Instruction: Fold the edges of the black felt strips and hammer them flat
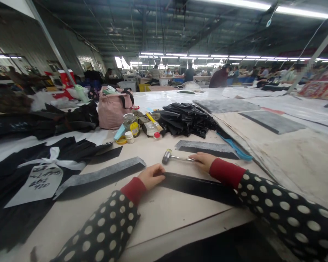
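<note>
Dark handwritten scrawl in a few slanted lines on a white paper tag, tied with a white ribbon to black fabric at the left of the worktop; too blurred to read. Yellow label on a glass jar: print too small to make out. Red printed banner far right: lettering unreadable. Nothing legible elsewhere.
</note>
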